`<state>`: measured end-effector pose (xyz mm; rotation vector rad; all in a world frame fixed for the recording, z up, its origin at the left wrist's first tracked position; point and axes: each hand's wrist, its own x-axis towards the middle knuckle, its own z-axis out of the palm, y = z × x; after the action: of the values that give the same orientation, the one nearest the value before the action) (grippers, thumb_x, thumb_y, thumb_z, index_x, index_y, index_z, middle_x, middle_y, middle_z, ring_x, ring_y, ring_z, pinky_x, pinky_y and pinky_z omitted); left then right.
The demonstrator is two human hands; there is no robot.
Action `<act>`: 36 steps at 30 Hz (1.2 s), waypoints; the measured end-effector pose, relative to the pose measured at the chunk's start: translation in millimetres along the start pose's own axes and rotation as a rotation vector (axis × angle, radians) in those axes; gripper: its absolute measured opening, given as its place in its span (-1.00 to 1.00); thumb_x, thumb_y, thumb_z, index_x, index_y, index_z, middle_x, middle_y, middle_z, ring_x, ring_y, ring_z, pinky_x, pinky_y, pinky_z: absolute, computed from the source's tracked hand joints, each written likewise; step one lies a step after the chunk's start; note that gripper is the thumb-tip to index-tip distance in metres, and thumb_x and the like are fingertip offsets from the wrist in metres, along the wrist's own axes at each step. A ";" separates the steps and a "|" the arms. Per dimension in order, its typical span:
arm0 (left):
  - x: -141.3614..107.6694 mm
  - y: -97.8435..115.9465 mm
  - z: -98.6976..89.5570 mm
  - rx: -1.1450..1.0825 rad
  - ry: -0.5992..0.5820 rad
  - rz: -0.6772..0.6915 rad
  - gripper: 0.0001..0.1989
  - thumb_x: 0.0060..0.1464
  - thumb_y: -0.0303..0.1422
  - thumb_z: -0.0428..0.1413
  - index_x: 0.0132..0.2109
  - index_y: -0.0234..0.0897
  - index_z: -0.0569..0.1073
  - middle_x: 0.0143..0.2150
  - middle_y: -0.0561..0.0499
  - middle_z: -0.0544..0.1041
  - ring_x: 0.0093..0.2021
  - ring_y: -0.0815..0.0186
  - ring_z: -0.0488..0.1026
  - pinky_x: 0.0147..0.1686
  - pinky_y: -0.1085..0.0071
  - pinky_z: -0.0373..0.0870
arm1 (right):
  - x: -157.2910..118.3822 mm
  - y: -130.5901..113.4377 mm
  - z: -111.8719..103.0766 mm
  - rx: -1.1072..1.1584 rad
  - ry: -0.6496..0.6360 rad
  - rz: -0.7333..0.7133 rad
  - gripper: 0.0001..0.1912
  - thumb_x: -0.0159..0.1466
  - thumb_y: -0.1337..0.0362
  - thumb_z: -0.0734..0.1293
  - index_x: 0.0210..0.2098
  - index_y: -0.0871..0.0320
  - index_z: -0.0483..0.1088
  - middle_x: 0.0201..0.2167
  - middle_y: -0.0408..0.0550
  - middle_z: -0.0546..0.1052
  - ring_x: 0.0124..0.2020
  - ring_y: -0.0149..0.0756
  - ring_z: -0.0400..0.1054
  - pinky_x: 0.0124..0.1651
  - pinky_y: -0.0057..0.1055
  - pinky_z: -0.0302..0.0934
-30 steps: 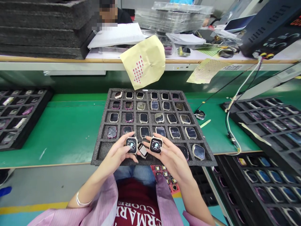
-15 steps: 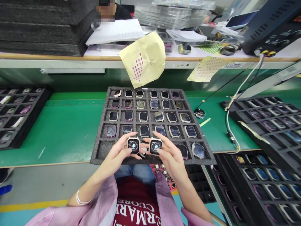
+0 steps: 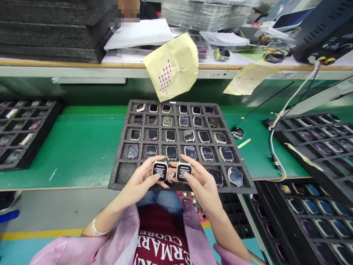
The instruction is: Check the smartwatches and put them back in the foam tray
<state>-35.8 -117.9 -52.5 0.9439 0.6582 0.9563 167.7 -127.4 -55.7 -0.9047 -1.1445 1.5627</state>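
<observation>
My left hand (image 3: 143, 177) grips a lit watch (image 3: 160, 171) by its edges, thumb on the lower part of its screen. Close beside it, my right hand (image 3: 202, 180) holds a second lit watch (image 3: 184, 172), its thumb also on the glass. Both screens show lines of white text on black. Under the hands lies a black foam tray (image 3: 118, 156) with rows of compartments, most holding a watch face with a dark screen. The front left compartment holds nothing. What lies in the compartments behind my fingers is partly hidden.
More foam trays with watches stand at the left (image 3: 44, 136) and right (image 3: 286, 138). A yellow sheet (image 3: 179, 66) hangs from the shelf edge (image 3: 91, 71) behind the tray. White and black cables (image 3: 288, 99) run down at the right. Part of another person shows behind the shelf.
Both watch screens have switched from a clock-like face with a blue centre to lines of text. The hands keep hold of the watches, and the whole view has shifted slightly.
</observation>
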 end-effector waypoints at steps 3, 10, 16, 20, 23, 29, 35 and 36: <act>-0.5 2.8 1.3 -0.004 0.029 -0.013 -0.60 0.20 -0.40 0.10 0.17 -0.21 0.30 -0.14 -0.08 0.51 -0.15 0.24 0.50 -0.23 0.34 0.57 | -4.2 -2.7 -1.7 -0.009 -0.079 0.002 -0.37 0.29 0.36 0.36 0.28 -0.06 0.10 0.19 0.05 0.35 0.12 -0.06 0.35 0.14 -0.04 0.30; 2.2 4.5 0.9 -0.020 0.085 -0.023 -0.61 0.16 -0.33 0.15 0.10 -0.32 0.32 -0.24 -0.14 0.56 -0.24 0.18 0.56 -0.39 0.38 0.55 | -2.7 -7.6 -31.8 -0.856 -0.038 -0.138 -0.42 0.29 0.28 0.34 0.26 -0.06 0.15 0.15 0.02 0.36 0.15 -0.06 0.28 0.20 -0.01 0.19; 1.4 4.4 -1.6 -0.030 0.082 -0.026 -0.60 0.15 -0.31 0.14 0.11 -0.32 0.32 -0.22 -0.16 0.57 -0.24 0.16 0.56 -0.39 0.36 0.54 | -4.5 -29.0 -52.8 -1.302 -0.099 -0.222 -0.43 0.28 0.07 0.34 0.24 0.02 0.20 0.09 0.08 0.35 0.12 0.01 0.22 0.13 -0.02 0.18; -0.4 4.7 -3.5 -0.011 0.049 -0.006 -0.58 0.17 -0.32 0.11 0.15 -0.30 0.29 -0.16 -0.18 0.56 -0.20 0.15 0.55 -0.36 0.34 0.54 | -22.9 -31.0 -65.3 -1.566 0.179 -0.182 -0.52 0.41 -0.03 0.05 -0.09 0.15 0.44 -0.18 0.13 0.47 -0.13 0.02 0.36 -0.05 -0.02 0.25; -4.2 2.5 -5.9 0.107 0.027 -0.028 -0.41 0.11 -0.38 0.16 0.25 -0.24 0.17 -0.13 -0.15 0.52 -0.15 0.15 0.52 -0.27 0.31 0.53 | -33.0 -21.0 -67.5 -1.661 0.285 -0.080 -0.42 0.41 -0.06 -0.04 -0.08 0.22 0.41 -0.20 0.18 0.44 -0.23 0.01 0.38 -0.18 -0.08 0.28; -21.0 -3.4 -18.9 0.828 0.140 0.102 -0.41 0.15 -0.34 0.13 0.30 -0.06 0.16 0.09 -0.13 0.41 0.07 0.07 0.40 0.04 0.15 0.35 | -34.9 -8.5 -66.0 -1.419 0.532 -0.136 -0.42 0.31 -0.14 0.16 0.01 0.22 0.40 -0.47 -0.09 0.30 -0.51 -0.24 0.25 -0.39 -0.30 0.24; -19.2 18.9 -45.1 1.413 0.195 0.206 -0.23 -0.02 -0.04 0.23 0.27 -0.20 0.19 0.11 -0.23 0.35 0.09 -0.08 0.30 0.05 0.03 0.26 | -33.6 -11.7 -64.5 -1.295 0.397 -0.222 -0.67 0.31 0.00 0.25 -0.32 0.12 0.48 -0.24 0.03 0.41 -0.29 -0.19 0.37 -0.25 -0.29 0.30; -13.8 23.4 -50.4 1.499 0.280 0.215 -0.29 0.03 -0.03 0.18 0.25 -0.25 0.22 0.09 -0.26 0.36 0.07 -0.08 0.31 0.03 0.02 0.27 | -34.2 -11.5 -64.2 -1.303 0.396 -0.236 -0.67 0.31 0.01 0.24 -0.32 0.12 0.47 -0.17 0.06 0.41 -0.19 -0.14 0.38 -0.16 -0.25 0.31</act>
<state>-91.7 -105.7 -53.7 2.2313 1.6056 0.6730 239.3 -143.6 -62.1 -1.6984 -1.8534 0.2432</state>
